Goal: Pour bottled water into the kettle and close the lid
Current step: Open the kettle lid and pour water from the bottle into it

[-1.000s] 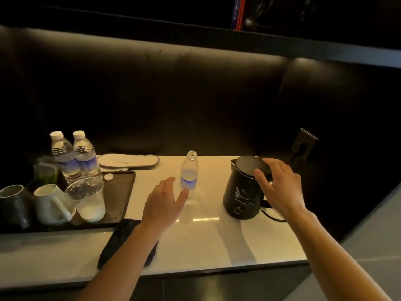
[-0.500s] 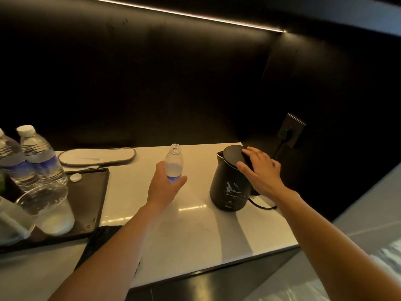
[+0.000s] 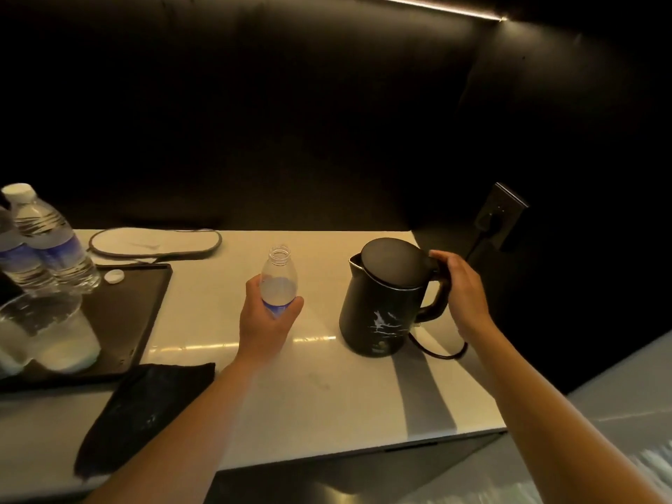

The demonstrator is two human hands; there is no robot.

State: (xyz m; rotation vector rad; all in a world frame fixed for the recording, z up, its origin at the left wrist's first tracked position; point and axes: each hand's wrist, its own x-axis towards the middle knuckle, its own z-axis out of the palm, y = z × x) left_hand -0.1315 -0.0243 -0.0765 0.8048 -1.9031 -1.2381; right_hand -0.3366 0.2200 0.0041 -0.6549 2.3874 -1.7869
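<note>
An uncapped clear water bottle [image 3: 279,274] with a blue label stands upright on the pale counter [image 3: 327,391], partly filled. My left hand [image 3: 265,323] is wrapped around its lower half. To the right sits a black kettle [image 3: 385,303] with white markings, its lid [image 3: 394,261] down. My right hand [image 3: 467,292] curls around the kettle's handle from the right, thumb by the back of the lid. A black cord [image 3: 440,352] loops out from the kettle's base.
A dark tray [image 3: 138,307] at the left carries two capped water bottles [image 3: 47,245], a clear plastic cup [image 3: 54,332] and a white cap [image 3: 114,276]. A black cloth [image 3: 142,405] lies near the front edge. A slipper [image 3: 152,241] lies at the back. A wall socket [image 3: 500,216] is behind the kettle.
My left hand reached the open bottle and closed around it. My right hand slid from the kettle's lid back to its handle. The view shifted right and down.
</note>
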